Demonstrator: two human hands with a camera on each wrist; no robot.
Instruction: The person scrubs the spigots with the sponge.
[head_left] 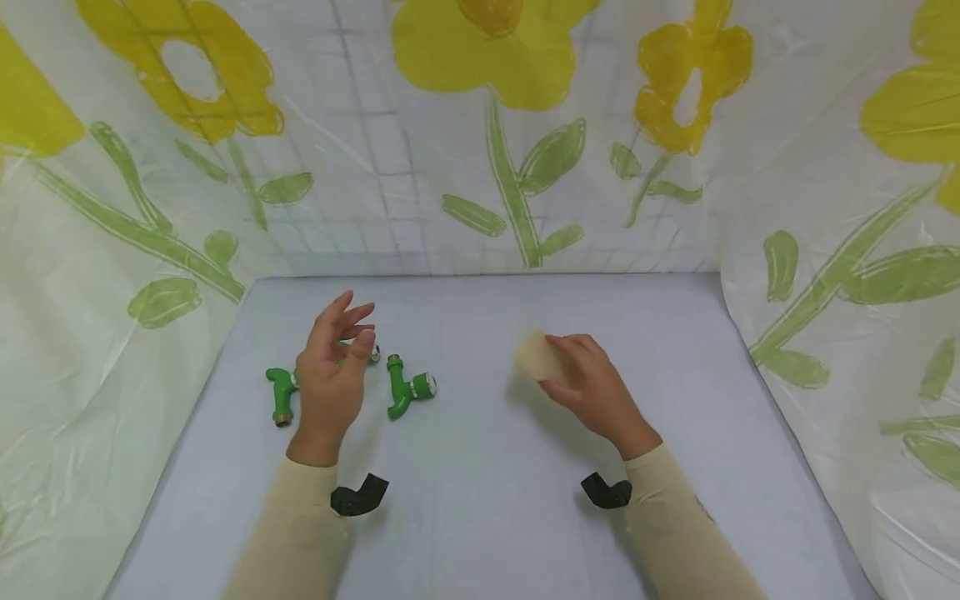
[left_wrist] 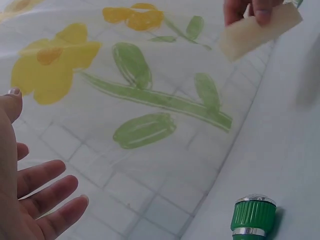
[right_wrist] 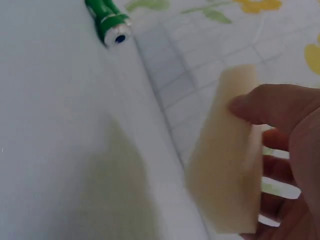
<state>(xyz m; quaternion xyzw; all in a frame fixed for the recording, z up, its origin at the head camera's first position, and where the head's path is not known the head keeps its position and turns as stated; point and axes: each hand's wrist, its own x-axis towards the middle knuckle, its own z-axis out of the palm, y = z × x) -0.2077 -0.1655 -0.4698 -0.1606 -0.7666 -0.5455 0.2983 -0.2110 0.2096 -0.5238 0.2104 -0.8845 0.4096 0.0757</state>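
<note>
My right hand [head_left: 588, 383] holds a cream-coloured sponge [head_left: 538, 357] above the table, pinched between thumb and fingers. The sponge [right_wrist: 225, 165] looks like a thick flat block in the right wrist view. My left hand [head_left: 330, 387] is raised with its fingers apart and nothing in it. Around it on the table lie green plastic taps: one tap [head_left: 282, 398] to its left and another tap [head_left: 403, 390] to its right. A third tap [head_left: 375, 352] is mostly hidden behind the left hand. One green tap handle [left_wrist: 254, 217] shows low in the left wrist view.
A pale cloth-covered table [head_left: 480, 500] lies under both hands. White curtains [head_left: 465, 242] painted with yellow flowers hang along its back and both sides. Black curved pieces [head_left: 360, 496] are fixed at the inner side of each wrist.
</note>
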